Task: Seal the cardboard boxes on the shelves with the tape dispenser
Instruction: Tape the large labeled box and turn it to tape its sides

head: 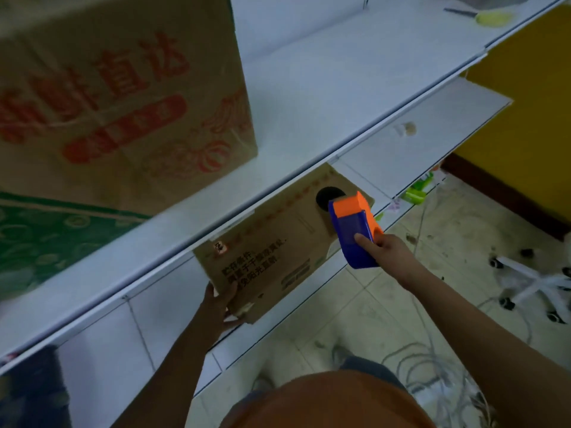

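Tape dispenser (pixel 355 230) sits in my right hand (pixel 387 251), fingers curled round its blue body and the forefinger laid flat along the side; its orange nose rests at the far end of the cardboard box (pixel 275 242), close by the round black hole (pixel 327 196) in that face. I cannot tell whether the tape has bitten yet. The box stands on the lower shelf (pixel 411 152), half tucked under the upper shelf (pixel 324 97), and my left hand (pixel 222 304) grips its near corner, thumb on the printed face, fingers wrapped below.

Procedure for this step, as I judge it:

1. I keep the left hand firm on the corner so the box cannot slide back under the upper shelf when I pull.
2. I press the orange nose flat so the tape end sticks before any travel.
3. I draw the dispenser toward me in one straight line along the seam, holding even pressure; a tilted dispenser is likely to wrinkle the strip.
4. I carry the strip over the near edge, then twist to cut.

Caution: the upper shelf leaves little headroom, so I may need to pull the box further out first. The large printed box (pixel 123 97) on the upper shelf waits its turn.
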{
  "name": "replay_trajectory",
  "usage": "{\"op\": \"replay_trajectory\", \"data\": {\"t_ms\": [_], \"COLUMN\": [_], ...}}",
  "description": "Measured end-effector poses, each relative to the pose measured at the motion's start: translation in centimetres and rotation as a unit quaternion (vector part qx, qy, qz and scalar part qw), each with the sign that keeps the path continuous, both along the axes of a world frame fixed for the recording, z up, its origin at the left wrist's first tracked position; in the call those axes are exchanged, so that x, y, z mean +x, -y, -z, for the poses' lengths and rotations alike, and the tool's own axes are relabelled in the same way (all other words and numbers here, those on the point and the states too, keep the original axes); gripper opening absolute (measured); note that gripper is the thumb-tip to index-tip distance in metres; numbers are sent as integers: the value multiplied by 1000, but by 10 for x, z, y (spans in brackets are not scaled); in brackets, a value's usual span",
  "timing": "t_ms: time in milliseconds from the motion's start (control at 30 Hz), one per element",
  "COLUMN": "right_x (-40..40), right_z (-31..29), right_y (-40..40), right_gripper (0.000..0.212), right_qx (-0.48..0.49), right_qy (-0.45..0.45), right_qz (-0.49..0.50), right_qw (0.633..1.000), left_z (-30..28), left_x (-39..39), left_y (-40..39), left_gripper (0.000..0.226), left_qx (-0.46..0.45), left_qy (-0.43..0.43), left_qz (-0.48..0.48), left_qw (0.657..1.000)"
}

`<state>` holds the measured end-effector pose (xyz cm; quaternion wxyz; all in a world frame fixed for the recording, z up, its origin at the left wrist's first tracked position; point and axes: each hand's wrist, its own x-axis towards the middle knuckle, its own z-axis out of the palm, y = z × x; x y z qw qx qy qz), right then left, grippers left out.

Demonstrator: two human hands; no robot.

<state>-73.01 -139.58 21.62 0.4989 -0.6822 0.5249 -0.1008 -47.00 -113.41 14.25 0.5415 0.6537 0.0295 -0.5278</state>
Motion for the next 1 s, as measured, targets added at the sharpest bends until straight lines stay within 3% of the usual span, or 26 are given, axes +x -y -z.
{"op": "replay_trajectory", "data": {"t_ms": [167, 267, 333, 467, 533, 667, 733, 833, 900, 967, 1000], "right_x": [-3, -6, -7, -9, -12, -21, -29, -48, -65, -83, -93], "right_z": [-26, -29, -23, -5, -5, 3, 8, 17, 23, 25, 24], "right_y": [101, 152, 180, 222, 226, 227, 221, 199, 181, 159, 146], "right_gripper": [51, 46, 47, 78, 79, 36, 29, 38, 58, 80, 75], "right_qx": [-27, 30, 79, 152, 193, 261, 285, 294, 299, 298, 292], "right_qy": [22, 42, 41, 59, 53, 44, 60, 76, 72, 71, 72], "right_qz": [-59, -65, -84, -107, -108, -128, -114, -101, -108, -103, -101], "right_qw": [998, 997, 992, 981, 974, 956, 950, 947, 946, 946, 948], "left_z": [0, -3, -2, -3, -5, -11, -14, 22, 46, 5, -12], "left_x": [-23, -45, -57, -80, -87, -102, -109, -100, -99, -118, -129], "left_y": [12, 29, 35, 37, 35, 38, 39, 18, -6, -6, -8], "left_gripper": [68, 38, 32, 37, 43, 47, 48, 64, 67, 61, 54], "left_qx": [21, 48, 61, 81, 87, 101, 112, 110, 92, 96, 100], "left_qy": [-27, -22, -16, 6, 16, 22, 18, 9, 9, 35, 60], "left_qz": [-64, -106, -114, -149, -142, -126, -157, -191, -207, -191, -174], "left_qw": [997, 993, 991, 986, 986, 987, 981, 975, 974, 976, 978]}}
